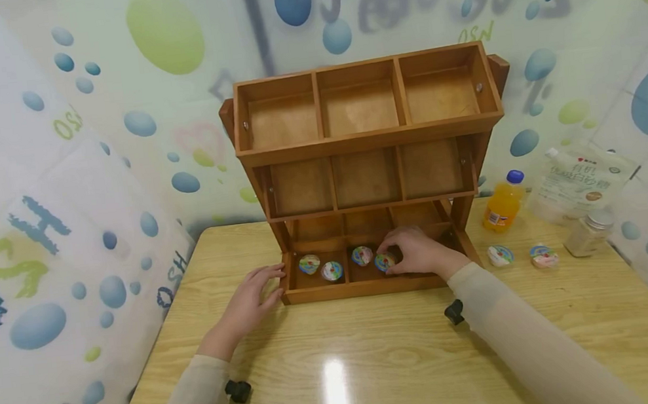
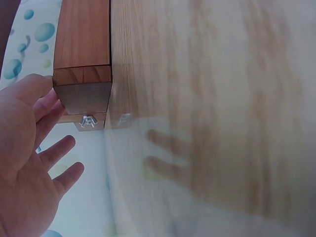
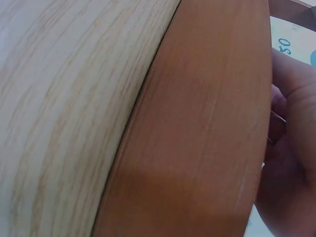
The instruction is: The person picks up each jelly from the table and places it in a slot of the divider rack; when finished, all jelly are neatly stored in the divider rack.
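Note:
A brown wooden three-tier rack [image 1: 310,293] stands on the table, each tier split into three compartments. In the head view my right hand [image 1: 415,250] reaches into its bottom tier and pinches a jelly cup [image 1: 383,261] with a printed lid in the middle compartment. Just left of it sits another jelly cup [image 1: 362,255]. Two more, one jelly cup [image 1: 309,264] and a second jelly cup [image 1: 332,271], lie in the left compartment. My left hand [image 1: 253,295] touches the rack's left end, fingers loosely extended. The rack's front board hides the right fingertips in the right wrist view.
Right of the rack, a jelly cup [image 1: 500,255] and another jelly cup [image 1: 544,256] lie on the table [image 1: 411,357]. Behind them stand an orange drink bottle [image 1: 504,201], a white pouch [image 1: 579,182] and a glass jar [image 1: 590,233]. Printed cloth walls surround the table.

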Action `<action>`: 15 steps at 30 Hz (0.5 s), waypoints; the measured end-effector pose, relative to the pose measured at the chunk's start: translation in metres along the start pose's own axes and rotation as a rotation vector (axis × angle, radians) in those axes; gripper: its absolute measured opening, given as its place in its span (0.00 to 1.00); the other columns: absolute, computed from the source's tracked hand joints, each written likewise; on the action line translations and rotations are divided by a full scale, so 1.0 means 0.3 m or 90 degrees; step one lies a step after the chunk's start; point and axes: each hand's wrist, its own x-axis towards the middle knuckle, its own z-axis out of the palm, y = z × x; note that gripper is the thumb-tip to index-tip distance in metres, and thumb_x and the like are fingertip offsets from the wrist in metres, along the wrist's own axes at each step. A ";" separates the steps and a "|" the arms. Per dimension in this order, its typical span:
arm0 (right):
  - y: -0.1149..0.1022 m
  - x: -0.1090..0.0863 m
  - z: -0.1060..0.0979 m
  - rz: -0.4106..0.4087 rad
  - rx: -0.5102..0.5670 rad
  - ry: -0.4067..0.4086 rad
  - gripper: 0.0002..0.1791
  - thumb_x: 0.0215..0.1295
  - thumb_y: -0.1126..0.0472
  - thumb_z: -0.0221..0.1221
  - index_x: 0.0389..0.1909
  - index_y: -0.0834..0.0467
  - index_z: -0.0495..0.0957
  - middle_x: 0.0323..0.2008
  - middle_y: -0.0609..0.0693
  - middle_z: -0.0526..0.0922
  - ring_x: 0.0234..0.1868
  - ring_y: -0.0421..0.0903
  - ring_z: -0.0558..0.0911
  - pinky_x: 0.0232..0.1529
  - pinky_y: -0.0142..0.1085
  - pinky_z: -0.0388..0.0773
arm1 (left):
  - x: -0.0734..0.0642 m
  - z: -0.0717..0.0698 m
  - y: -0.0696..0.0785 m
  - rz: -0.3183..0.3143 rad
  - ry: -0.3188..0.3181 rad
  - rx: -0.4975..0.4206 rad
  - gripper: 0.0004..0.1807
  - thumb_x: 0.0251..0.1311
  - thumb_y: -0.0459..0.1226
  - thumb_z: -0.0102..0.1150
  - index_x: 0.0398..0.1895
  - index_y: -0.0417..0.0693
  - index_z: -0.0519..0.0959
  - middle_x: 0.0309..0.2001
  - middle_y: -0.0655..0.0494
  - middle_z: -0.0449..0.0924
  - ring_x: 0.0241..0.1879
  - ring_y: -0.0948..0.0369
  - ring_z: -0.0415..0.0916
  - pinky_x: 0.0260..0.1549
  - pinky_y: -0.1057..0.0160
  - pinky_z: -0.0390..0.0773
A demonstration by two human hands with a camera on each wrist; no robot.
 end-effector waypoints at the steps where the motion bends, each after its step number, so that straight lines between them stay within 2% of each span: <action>1: 0.002 0.000 0.001 0.000 0.000 0.000 0.22 0.54 0.52 0.78 0.50 0.52 0.87 0.52 0.48 0.87 0.62 0.58 0.80 0.72 0.68 0.61 | 0.000 0.001 -0.001 0.004 0.002 0.001 0.19 0.73 0.39 0.62 0.63 0.46 0.79 0.72 0.53 0.74 0.72 0.46 0.68 0.70 0.39 0.70; 10: 0.005 -0.012 -0.003 0.000 0.002 0.005 0.23 0.56 0.51 0.77 0.52 0.52 0.86 0.56 0.52 0.86 0.65 0.61 0.78 0.73 0.68 0.59 | 0.002 0.006 -0.008 0.013 0.012 0.006 0.19 0.72 0.39 0.63 0.63 0.46 0.79 0.71 0.53 0.74 0.71 0.47 0.69 0.70 0.40 0.70; 15: 0.014 -0.055 -0.023 -0.021 -0.015 0.046 0.22 0.59 0.53 0.75 0.53 0.55 0.86 0.58 0.54 0.85 0.66 0.61 0.78 0.71 0.66 0.67 | 0.003 0.003 -0.006 0.018 0.014 0.003 0.19 0.71 0.39 0.64 0.62 0.45 0.80 0.71 0.53 0.75 0.71 0.47 0.69 0.70 0.40 0.70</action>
